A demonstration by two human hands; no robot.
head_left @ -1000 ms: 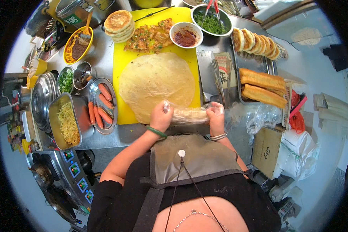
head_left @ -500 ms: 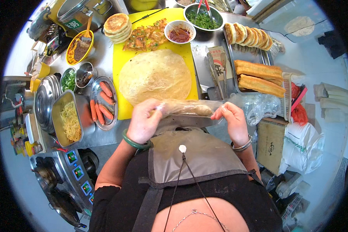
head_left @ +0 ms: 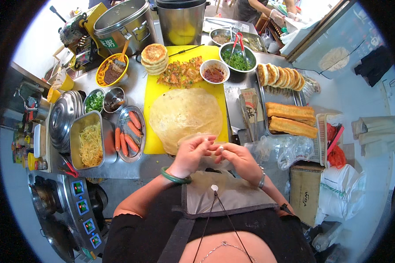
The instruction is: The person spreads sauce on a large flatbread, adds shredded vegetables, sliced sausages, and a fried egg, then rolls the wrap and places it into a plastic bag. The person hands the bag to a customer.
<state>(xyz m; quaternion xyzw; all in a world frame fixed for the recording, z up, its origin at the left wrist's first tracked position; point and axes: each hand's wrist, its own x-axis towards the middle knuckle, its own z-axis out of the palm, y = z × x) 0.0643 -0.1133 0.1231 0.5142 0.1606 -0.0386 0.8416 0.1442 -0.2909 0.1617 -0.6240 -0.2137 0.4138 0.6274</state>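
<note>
My left hand (head_left: 192, 154), with a green bangle at the wrist, is closed in a pinch at the near edge of the yellow cutting board (head_left: 152, 131). Close beside it, my right hand (head_left: 239, 161) is closed too, thumb against fingers. Clear plastic bag film (head_left: 211, 164) shows faintly between and below the fingers. What the bag holds is mostly hidden by my hands. Just beyond them a large, thin round flatbread (head_left: 185, 114) lies flat on the board. Behind it are browned, folded pancake pieces (head_left: 182, 73), a stack of round flatbreads (head_left: 155, 58) and a white bowl of red sauce (head_left: 214, 72).
Left of the board stand a plate of sausages (head_left: 136, 128), a tub of shredded food (head_left: 91, 139) and a yellow bowl (head_left: 112, 70). On the right are a knife (head_left: 233, 113), tongs (head_left: 245, 111), fried dough sticks (head_left: 292, 120) in a tray and plastic bags (head_left: 289, 149). Large pots (head_left: 123, 26) stand behind.
My hands have drawn together from the two ends of a bagged roll that was stretched between them. The roll no longer shows plainly. The view has tilted up, showing more of the back.
</note>
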